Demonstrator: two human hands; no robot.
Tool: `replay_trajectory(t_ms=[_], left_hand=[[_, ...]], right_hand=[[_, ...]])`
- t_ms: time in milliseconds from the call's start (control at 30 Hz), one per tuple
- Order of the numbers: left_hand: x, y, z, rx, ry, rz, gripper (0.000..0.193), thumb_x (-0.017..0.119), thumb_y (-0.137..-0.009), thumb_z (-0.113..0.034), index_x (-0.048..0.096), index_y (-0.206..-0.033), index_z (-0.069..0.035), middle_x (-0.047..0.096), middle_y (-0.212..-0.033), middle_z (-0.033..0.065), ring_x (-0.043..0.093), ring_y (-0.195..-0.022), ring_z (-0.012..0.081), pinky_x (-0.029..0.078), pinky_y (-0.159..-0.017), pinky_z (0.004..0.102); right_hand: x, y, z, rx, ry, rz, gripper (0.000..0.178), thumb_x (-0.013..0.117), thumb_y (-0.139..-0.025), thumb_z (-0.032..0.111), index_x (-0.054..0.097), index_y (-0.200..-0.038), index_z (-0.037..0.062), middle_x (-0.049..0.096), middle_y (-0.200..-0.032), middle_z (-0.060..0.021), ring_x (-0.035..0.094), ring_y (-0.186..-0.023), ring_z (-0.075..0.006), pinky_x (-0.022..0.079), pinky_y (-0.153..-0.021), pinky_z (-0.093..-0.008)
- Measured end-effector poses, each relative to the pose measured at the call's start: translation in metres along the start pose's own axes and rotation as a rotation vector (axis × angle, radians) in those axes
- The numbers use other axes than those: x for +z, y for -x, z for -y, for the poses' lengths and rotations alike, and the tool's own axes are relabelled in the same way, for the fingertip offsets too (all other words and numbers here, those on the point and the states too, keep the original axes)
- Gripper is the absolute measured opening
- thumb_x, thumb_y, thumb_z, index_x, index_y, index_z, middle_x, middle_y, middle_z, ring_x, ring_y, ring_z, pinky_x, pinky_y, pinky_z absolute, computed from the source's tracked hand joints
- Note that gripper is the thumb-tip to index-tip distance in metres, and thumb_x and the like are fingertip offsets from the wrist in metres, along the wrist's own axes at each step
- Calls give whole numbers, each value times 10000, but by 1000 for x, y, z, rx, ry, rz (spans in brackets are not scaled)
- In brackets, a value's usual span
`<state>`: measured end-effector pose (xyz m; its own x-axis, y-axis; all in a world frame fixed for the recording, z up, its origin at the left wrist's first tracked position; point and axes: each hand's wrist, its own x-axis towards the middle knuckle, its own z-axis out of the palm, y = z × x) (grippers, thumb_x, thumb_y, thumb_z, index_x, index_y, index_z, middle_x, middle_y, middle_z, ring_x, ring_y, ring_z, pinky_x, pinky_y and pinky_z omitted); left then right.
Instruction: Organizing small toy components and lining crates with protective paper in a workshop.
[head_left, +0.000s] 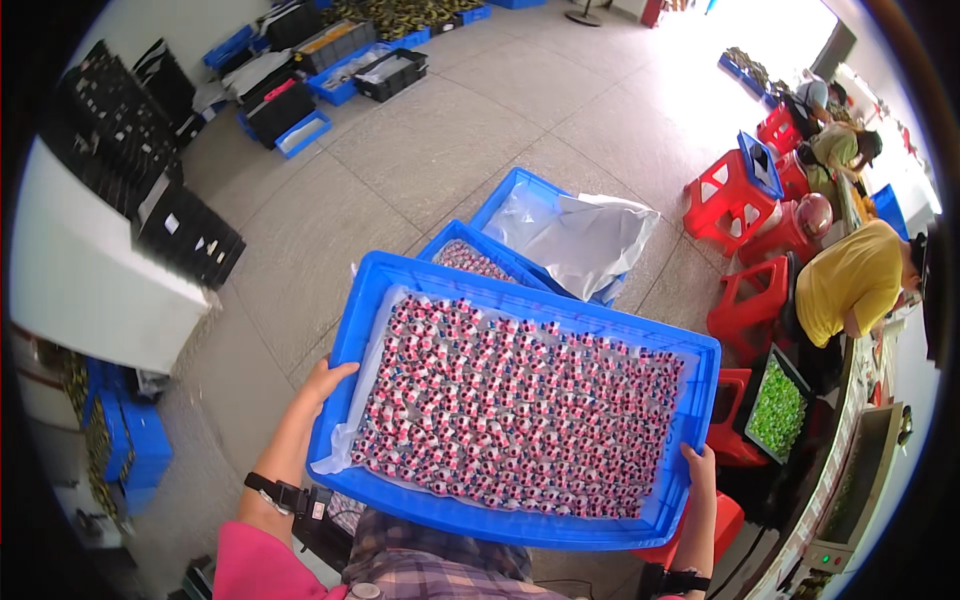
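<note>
I hold a large blue plastic tray point(480, 522) in front of my body, slightly tilted in the view. Small pink, white and dark pieces point(520, 420) lie in it in close rows over a pale plastic liner point(340, 450). My left hand point(322, 388) grips the left side wall, its thumb over the rim and the other fingers hidden beneath. On the opposite side, my right hand point(700, 466) is closed on the right wall near the front corner; most of its fingers are out of sight behind the tray.
Beyond the tray, a blue bin point(515, 190) with a silvery sheet point(590, 240) and another bin of similar pieces point(470, 258) stand on the floor. Red stools point(728, 205) and seated people, one in yellow point(850, 280), line the right bench. Black crates point(185, 235) stack at left.
</note>
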<state>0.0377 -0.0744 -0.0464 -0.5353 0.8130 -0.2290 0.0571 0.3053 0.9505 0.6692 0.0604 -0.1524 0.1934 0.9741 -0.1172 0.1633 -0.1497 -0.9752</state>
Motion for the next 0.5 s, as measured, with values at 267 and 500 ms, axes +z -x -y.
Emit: replay_trajectory(t_ms=[267, 500], left_hand=[[20, -42, -12, -97, 47, 27, 508, 634, -728, -228, 483, -1161, -8, 591, -1010, 148, 599, -846, 226, 487, -743, 339], [41, -79, -14, -197, -134, 21, 465, 623, -695, -169, 521, -1112, 7, 602, -981, 126, 579, -865, 196, 458, -770, 327]], right_hand=[[8, -8, -1, 260, -106, 25, 221, 554, -701, 42, 589, -917, 7, 606, -784, -59, 576, -662, -165, 468, -618, -298], [4, -20, -20, 532, -101, 41, 272, 524, -654, -33, 561, -922, -11, 598, -798, -90, 588, -680, -219, 494, -629, -347]])
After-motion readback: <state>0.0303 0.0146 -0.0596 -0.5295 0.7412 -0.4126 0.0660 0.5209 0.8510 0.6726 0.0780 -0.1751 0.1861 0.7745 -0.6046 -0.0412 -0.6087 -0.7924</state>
